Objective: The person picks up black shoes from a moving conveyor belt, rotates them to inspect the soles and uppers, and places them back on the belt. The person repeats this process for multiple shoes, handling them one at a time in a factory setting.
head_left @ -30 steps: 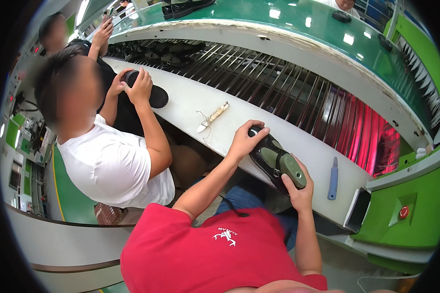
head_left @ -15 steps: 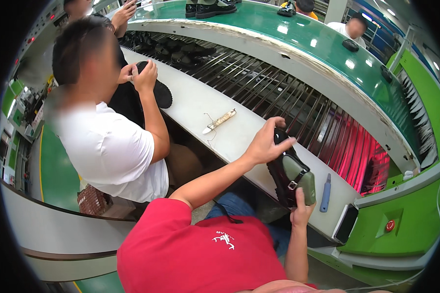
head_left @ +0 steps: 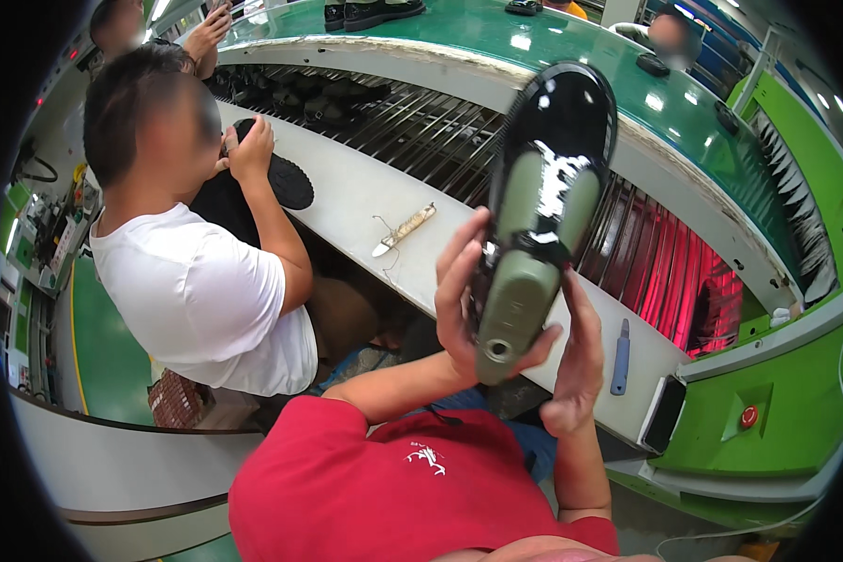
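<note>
A glossy black shoe (head_left: 553,108) with a green shoe last (head_left: 520,286) inside is held up in front of me, toe pointing away and the last's round hole toward me. My left hand (head_left: 459,300) grips it from the left, fingers along its side near the heel. At the right, my right hand (head_left: 581,361) has its fingertips against the shoe's side near the ankle opening. The sole is hidden from this angle.
Below lies a white ledge (head_left: 342,192) with a string-wrapped knife (head_left: 407,228), a blue-handled tool (head_left: 621,361) and a phone (head_left: 663,417). Behind are metal rollers (head_left: 412,140) and a green belt (head_left: 450,33). A co-worker (head_left: 192,281) handles a dark shoe at left. A red button (head_left: 748,417) sits at right.
The shoe has been raised off the ledge's level toward me and turned, so its top and the last now show. My left hand moved from the toe to the heel end.
</note>
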Motion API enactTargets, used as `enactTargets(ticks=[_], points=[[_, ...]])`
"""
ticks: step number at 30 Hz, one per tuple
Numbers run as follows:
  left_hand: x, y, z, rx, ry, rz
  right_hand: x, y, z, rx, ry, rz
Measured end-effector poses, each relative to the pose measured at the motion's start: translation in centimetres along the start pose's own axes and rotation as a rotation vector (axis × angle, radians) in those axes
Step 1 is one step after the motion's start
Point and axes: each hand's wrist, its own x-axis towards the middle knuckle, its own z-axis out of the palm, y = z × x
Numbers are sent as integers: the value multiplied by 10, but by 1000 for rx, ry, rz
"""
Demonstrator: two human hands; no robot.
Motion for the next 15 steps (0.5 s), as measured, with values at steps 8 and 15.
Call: enactTargets(ticks=[8, 15], points=[[93, -100, -23, 136, 188, 48, -53, 65, 15, -400, -60, 411], [202, -251, -43, 75, 434, 8, -68, 77, 13, -519, 19, 507]])
